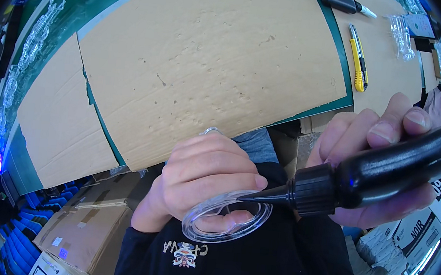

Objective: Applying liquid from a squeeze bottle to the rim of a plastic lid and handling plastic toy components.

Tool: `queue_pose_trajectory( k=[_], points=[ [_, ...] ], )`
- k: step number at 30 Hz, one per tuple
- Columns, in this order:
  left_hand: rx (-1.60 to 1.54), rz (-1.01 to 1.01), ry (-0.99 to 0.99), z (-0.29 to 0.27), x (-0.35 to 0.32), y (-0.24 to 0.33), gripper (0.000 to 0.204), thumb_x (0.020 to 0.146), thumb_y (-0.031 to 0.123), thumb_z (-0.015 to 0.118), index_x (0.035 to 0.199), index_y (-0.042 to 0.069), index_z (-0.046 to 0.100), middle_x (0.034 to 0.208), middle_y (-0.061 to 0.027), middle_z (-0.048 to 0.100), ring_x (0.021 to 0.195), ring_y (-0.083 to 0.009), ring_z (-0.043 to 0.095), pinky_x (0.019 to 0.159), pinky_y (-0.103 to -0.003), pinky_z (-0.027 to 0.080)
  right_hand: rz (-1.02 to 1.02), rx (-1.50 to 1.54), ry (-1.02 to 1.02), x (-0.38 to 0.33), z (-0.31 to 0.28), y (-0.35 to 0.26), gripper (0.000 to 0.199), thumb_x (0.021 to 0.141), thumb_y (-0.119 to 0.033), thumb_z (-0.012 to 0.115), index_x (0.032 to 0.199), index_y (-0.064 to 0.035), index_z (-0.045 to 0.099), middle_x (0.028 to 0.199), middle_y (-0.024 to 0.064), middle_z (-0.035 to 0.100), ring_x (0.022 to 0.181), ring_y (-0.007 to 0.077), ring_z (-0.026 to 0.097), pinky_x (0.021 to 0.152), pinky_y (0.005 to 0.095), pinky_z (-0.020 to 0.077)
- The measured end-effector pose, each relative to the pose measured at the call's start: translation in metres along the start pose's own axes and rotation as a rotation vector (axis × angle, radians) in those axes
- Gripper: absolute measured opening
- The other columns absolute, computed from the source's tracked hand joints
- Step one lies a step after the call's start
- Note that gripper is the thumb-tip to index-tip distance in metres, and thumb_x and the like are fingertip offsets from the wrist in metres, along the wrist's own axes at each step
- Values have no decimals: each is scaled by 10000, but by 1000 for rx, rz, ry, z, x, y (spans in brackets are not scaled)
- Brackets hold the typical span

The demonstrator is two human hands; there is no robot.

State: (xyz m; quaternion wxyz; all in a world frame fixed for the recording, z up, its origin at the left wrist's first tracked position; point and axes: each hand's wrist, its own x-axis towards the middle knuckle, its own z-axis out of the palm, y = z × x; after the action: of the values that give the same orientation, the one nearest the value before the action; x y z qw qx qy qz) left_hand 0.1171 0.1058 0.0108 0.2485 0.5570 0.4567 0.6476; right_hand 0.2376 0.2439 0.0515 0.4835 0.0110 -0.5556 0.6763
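Note:
My left hand (209,171) is closed around a clear round plastic piece (196,237), a disc or shallow ring, tilted in front of my dark shirt. A thumb or finger shows through the middle of it. In my right hand (376,138) is a black squeeze bottle (388,176) with a ribbed cap and a long pointed nozzle, the fingers wrapped round its body. The nozzle tip meets the upper rim of the clear piece, close to the left fingers. Whether any liquid comes out cannot be seen.
Cardboard sheets (186,53) cover a green table (32,168). At the right lie a yellow utility knife (358,63) and a black bottle with a white tip (342,0). Clear plastic pieces (38,32) line the left edge. Cardboard boxes (84,230) stand at lower left.

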Motion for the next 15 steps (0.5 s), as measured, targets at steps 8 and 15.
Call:
queue_pose_trajectory(
  k=[8, 15],
  points=[
    [-16, -8, 5, -2, 2, 1, 270, 699, 167, 733, 913, 8, 690, 837, -88, 654, 717, -218, 607, 671, -326, 494, -129, -81, 313, -6, 13, 7, 549, 959, -429, 454, 1291, 5, 403, 1043, 115, 558, 471, 121, 503, 378, 210, 389],
    [6, -7, 15, -1, 5, 3, 255, 706, 181, 740, 892, 12, 693, 829, -88, 654, 717, -215, 609, 666, -327, 499, -108, -49, 280, -7, 8, 4, 543, 961, -432, 452, 1294, -5, 402, 1051, 115, 563, 470, 116, 501, 367, 195, 373]
  ],
)
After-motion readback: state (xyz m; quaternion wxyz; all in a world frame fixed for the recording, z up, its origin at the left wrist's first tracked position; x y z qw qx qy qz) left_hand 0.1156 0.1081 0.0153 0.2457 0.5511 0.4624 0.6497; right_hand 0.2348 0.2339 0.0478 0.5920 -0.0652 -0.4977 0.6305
